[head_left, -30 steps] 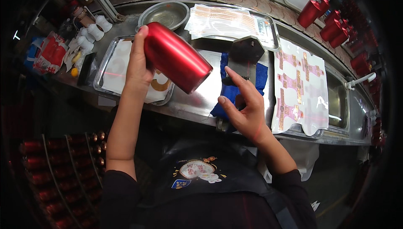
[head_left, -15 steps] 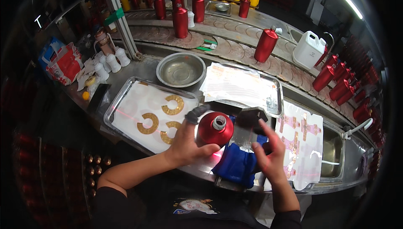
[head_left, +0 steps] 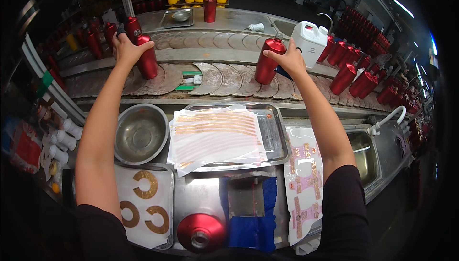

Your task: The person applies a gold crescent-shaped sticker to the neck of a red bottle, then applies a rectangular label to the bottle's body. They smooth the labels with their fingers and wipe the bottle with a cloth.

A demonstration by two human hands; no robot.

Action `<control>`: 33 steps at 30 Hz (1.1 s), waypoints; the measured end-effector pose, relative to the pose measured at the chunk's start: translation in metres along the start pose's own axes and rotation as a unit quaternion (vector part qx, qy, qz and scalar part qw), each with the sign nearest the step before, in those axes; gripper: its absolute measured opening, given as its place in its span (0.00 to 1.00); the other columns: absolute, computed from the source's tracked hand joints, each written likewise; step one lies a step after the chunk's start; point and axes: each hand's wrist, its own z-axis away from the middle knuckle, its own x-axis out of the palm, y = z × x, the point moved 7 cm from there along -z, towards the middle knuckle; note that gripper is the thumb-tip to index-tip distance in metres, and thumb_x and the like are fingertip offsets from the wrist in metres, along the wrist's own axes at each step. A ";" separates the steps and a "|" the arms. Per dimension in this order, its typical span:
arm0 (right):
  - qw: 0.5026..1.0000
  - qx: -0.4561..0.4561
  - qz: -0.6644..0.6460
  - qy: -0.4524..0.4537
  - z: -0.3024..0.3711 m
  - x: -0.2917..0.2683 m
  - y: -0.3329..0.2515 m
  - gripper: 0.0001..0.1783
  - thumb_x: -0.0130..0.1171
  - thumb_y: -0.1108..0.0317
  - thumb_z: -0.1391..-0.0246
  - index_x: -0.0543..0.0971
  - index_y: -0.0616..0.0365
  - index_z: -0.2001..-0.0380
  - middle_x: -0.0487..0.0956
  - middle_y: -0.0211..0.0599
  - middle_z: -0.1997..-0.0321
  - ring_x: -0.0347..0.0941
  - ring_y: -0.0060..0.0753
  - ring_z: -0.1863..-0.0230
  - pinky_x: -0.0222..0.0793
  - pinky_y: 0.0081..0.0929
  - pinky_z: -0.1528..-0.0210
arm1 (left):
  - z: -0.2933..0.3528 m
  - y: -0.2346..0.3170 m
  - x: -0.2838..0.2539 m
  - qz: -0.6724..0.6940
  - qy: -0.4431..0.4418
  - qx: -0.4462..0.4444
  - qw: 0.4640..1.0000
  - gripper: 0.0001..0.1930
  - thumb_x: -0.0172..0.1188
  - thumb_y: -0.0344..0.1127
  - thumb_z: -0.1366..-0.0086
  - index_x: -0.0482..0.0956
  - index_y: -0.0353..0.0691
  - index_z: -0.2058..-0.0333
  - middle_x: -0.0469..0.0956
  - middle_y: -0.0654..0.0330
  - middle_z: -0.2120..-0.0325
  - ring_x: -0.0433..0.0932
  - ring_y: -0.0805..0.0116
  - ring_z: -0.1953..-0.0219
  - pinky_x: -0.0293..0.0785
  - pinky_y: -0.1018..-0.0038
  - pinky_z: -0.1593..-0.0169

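Both my arms reach forward over the bench to the belt of overlapping metal plates (head_left: pixel 217 77). At the left, my left hand (head_left: pixel 128 49) has its fingers spread, a dark cover on one fingertip. Its thumb lies across the shoulder of a red bottle (head_left: pixel 147 65), with the other fingers to the bottle's left. Further right, my right hand (head_left: pixel 290 59) grips another red bottle (head_left: pixel 266 70), thumb across its front; the far fingers are partly hidden. A third red bottle (head_left: pixel 201 230), open-mouthed, is close to my body beside a blue cloth (head_left: pixel 253 232).
A steel bowl (head_left: pixel 142 139) and a tray (head_left: pixel 275 136) with printed sheets (head_left: pixel 215 139) lie before the belt. Gold C-shaped pieces (head_left: pixel 146 184) lie on a left tray; pink-gold sheets (head_left: pixel 306 189) lie right, near a sink (head_left: pixel 366 153). A white jug (head_left: pixel 310 46) stands beyond my right hand.
My left hand has let go of the bottle at the bench's near side. Both hands have moved forward to two bottles on the belt, and the view has shifted with my head.
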 end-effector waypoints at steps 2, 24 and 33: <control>0.999 -0.028 -0.009 -0.038 -0.020 0.017 -0.006 0.71 0.70 0.26 0.69 0.57 0.64 0.29 0.76 0.62 0.42 0.74 0.58 0.40 0.69 0.41 0.38 | -0.016 -0.005 0.040 -0.047 -0.022 -0.023 0.998 0.64 0.78 0.67 0.64 0.56 0.31 0.37 0.52 0.34 0.32 0.58 0.38 0.31 0.58 0.50 0.31; 0.924 0.009 -0.366 -0.113 0.003 -0.016 0.047 0.26 0.69 0.50 0.47 0.79 0.58 0.52 0.80 0.30 0.59 0.75 0.23 0.59 0.67 0.22 0.51 | 0.071 -0.115 -0.180 -0.013 0.092 0.051 0.994 0.33 0.79 0.55 0.54 0.73 0.32 0.64 0.80 0.47 0.64 0.81 0.54 0.60 0.76 0.62 0.55; 0.910 -0.128 -0.325 -0.222 0.127 -0.055 -0.186 0.32 0.67 0.43 0.49 0.74 0.56 0.52 0.74 0.26 0.62 0.69 0.18 0.64 0.63 0.17 0.59 | 0.123 -0.187 -0.151 -0.014 0.009 -0.057 0.998 0.44 0.78 0.59 0.57 0.70 0.30 0.52 0.74 0.38 0.53 0.75 0.41 0.49 0.74 0.55 0.46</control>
